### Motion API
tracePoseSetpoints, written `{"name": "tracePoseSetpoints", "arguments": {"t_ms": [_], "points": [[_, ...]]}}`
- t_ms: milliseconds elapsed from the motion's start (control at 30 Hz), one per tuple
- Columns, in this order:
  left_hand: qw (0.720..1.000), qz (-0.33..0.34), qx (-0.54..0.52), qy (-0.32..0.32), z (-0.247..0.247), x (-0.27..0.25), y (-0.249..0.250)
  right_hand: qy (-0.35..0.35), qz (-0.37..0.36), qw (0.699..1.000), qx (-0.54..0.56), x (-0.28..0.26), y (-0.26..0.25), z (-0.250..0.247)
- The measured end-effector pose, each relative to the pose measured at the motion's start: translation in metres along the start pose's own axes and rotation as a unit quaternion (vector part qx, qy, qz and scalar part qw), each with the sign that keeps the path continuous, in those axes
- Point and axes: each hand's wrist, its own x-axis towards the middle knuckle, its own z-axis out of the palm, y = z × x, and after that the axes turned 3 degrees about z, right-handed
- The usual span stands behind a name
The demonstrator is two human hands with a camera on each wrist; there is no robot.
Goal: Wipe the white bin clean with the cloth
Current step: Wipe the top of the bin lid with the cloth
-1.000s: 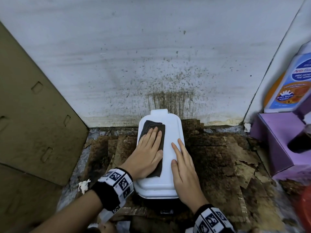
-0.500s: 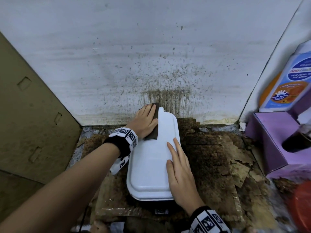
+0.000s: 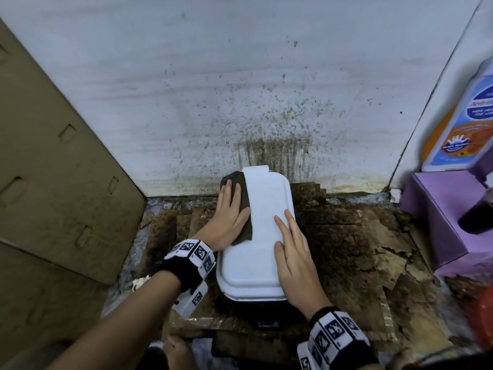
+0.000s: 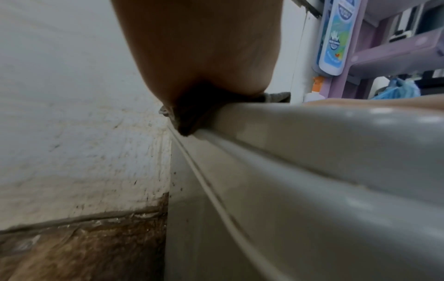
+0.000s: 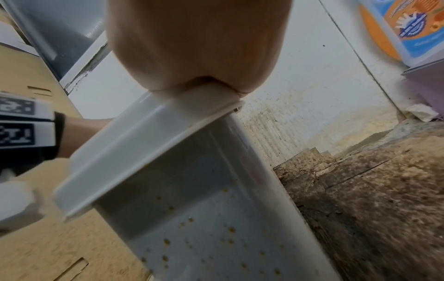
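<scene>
The white bin (image 3: 262,236) stands on the dirty floor against the stained wall, its lid shut. A dark brown cloth (image 3: 243,206) lies over the lid's far left edge. My left hand (image 3: 229,212) presses flat on the cloth with straight fingers. My right hand (image 3: 293,252) rests flat on the right side of the lid, fingers straight. In the left wrist view the palm (image 4: 199,47) pushes the cloth (image 4: 190,114) onto the lid's rim (image 4: 312,136). The right wrist view shows the bin's side wall (image 5: 204,218) speckled with yellow spots.
A brown cardboard sheet (image 3: 53,182) leans at the left. A purple shelf unit (image 3: 448,222) with a blue and orange bottle (image 3: 464,121) stands at the right. Torn, stained cardboard pieces (image 3: 360,244) cover the floor around the bin.
My left hand slid the cloth from the lid's middle to its far left corner, then drew back a little along the left edge. The right hand stayed on the lid.
</scene>
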Motion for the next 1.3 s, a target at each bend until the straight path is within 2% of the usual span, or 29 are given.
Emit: {"name": "tracePoseSetpoints", "arguments": {"t_ms": [233, 433, 667, 800, 967, 1167, 1300], "points": [[0.999, 0.019, -0.028, 0.019, 0.019, -0.050, 0.005, 0.011, 0.001, 1.000, 0.004, -0.001, 0.001, 0.002], [0.996, 0.052, -0.028, 0.064, 0.047, -0.101, 0.008, 0.022, -0.003, 1.000, -0.003, -0.003, 0.001, 0.002], [0.995, 0.033, -0.017, 0.091, 0.075, -0.138, 0.021, 0.023, 0.000, 1.000, -0.014, -0.004, 0.001, 0.001], [0.994, 0.043, -0.002, 0.103, 0.078, -0.133, 0.021, 0.019, 0.007, 1.000, -0.005, -0.001, 0.003, 0.002], [0.995, 0.055, -0.038, 0.071, 0.059, -0.114, 0.011, 0.020, 0.006, 1.000, -0.003, 0.001, 0.004, 0.003], [0.996, 0.050, -0.077, 0.017, 0.024, -0.060, 0.000, 0.020, 0.002, 1.000, 0.006, 0.002, 0.005, 0.002], [0.997, 0.050, -0.055, 0.002, 0.005, -0.028, -0.005, 0.009, 0.007, 1.000, 0.010, 0.002, 0.004, 0.001]]}}
